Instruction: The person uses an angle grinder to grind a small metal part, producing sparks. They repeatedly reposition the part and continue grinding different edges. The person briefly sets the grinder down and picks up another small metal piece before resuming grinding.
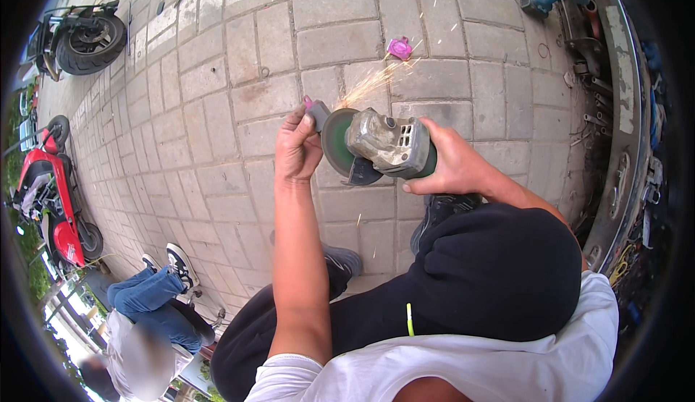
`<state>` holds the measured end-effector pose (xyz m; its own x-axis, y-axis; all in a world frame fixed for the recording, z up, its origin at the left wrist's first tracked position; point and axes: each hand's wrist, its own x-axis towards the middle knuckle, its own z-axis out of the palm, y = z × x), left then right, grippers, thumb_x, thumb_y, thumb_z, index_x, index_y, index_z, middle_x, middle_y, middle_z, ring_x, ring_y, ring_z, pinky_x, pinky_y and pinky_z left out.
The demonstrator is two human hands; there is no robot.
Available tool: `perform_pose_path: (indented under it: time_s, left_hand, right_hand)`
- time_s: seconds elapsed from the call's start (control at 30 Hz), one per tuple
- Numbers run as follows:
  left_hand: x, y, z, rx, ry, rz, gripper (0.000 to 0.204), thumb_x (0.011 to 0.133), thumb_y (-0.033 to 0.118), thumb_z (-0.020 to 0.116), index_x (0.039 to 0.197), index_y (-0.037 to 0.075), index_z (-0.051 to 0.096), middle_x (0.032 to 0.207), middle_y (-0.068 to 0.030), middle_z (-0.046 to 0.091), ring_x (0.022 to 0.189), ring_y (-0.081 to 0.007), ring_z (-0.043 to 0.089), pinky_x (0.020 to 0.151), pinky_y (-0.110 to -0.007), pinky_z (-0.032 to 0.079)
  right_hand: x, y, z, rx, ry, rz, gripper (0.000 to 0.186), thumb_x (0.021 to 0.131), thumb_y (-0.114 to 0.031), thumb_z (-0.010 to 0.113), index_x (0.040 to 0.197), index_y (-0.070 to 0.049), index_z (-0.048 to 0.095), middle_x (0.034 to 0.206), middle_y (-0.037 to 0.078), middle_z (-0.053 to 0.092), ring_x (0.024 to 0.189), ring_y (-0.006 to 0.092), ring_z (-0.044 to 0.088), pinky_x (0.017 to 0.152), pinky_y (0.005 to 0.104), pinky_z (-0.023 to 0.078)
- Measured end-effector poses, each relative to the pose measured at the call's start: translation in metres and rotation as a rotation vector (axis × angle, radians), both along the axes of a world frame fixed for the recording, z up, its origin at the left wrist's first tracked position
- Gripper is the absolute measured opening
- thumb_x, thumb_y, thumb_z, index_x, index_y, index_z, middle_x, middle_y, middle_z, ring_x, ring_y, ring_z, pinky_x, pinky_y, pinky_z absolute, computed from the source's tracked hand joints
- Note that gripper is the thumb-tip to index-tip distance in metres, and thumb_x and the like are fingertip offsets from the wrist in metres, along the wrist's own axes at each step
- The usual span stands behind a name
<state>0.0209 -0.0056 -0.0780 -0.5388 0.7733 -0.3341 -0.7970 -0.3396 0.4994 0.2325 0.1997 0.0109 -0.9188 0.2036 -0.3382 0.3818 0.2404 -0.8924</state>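
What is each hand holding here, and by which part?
Right hand grips the angle grinder around its rear body. Left hand pinches a small pink-tipped piece by its lower end, against the disc.

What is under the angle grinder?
Grey paving stones and the person's dark shoe lie below the angle grinder; the paving directly beneath is covered.

— What is the person wearing?
— A white short-sleeved shirt (463,373), and black trousers (499,272) with a thin yellow-green mark (409,319) at the hip.
— And below that?
— Dark grey shoes (441,210) with pale soles. Both forearms are bare — no gloves, no watch, no rings that show.
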Motion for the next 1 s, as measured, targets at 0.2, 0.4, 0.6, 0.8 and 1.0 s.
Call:
perform_pose_path:
  time_s: [0.2,0.4,0.6,0.8,1.0]
  left_hand:
    - [-0.0004,-0.0014,-0.0006,0.008,0.012,-0.008,0.028,0.089,0.002,0.066,0.117,0.001,0.065,0.115,-0.0127,0.069,0.104,-0.0208,0.066,0.095,-0.035,0.051]
    - [-0.0009,-0.0019,0.0025,0.027,0.006,-0.015,0.027,0.089,0.001,0.067,0.116,0.002,0.066,0.115,-0.0126,0.069,0.105,-0.0209,0.065,0.096,-0.036,0.050]
    - [-0.0013,-0.0015,0.0054,0.001,0.009,-0.011,0.028,0.088,0.001,0.067,0.116,0.002,0.066,0.115,-0.0132,0.069,0.106,-0.0216,0.065,0.097,-0.036,0.050]
    - [-0.0004,-0.0014,0.0056,0.004,0.004,-0.012,0.028,0.088,0.000,0.067,0.116,0.002,0.066,0.115,-0.0132,0.069,0.106,-0.0220,0.065,0.097,-0.036,0.050]
    - [-0.0008,-0.0012,0.0077,0.001,0.016,-0.024,0.028,0.088,0.001,0.068,0.116,0.002,0.066,0.114,-0.0128,0.069,0.105,-0.0219,0.065,0.097,-0.037,0.050]
  right_hand:
    - [-0.0002,0.0002,-0.0001,0.009,0.006,-0.001,0.098,0.058,-0.031,0.086,0.129,0.017,0.039,0.104,0.030,0.064,0.099,0.0388,0.065,0.089,0.0398,0.049]
    - [-0.0018,0.0004,0.0036,-0.013,0.013,-0.014,0.094,0.058,-0.030,0.085,0.127,0.016,0.041,0.104,0.030,0.064,0.099,0.0375,0.065,0.089,0.0396,0.049]
    - [-0.0023,0.0006,0.0045,-0.002,0.009,-0.014,0.093,0.058,-0.029,0.086,0.127,0.015,0.042,0.105,0.029,0.065,0.100,0.0369,0.065,0.089,0.0395,0.049]
    - [-0.0019,0.0002,0.0029,0.007,0.021,-0.024,0.093,0.057,-0.029,0.086,0.127,0.015,0.042,0.105,0.028,0.065,0.100,0.0365,0.065,0.089,0.0393,0.049]
    - [-0.0033,0.0004,0.0052,-0.004,0.017,-0.029,0.094,0.058,-0.029,0.086,0.127,0.015,0.041,0.106,0.029,0.065,0.101,0.0360,0.065,0.090,0.0386,0.049]
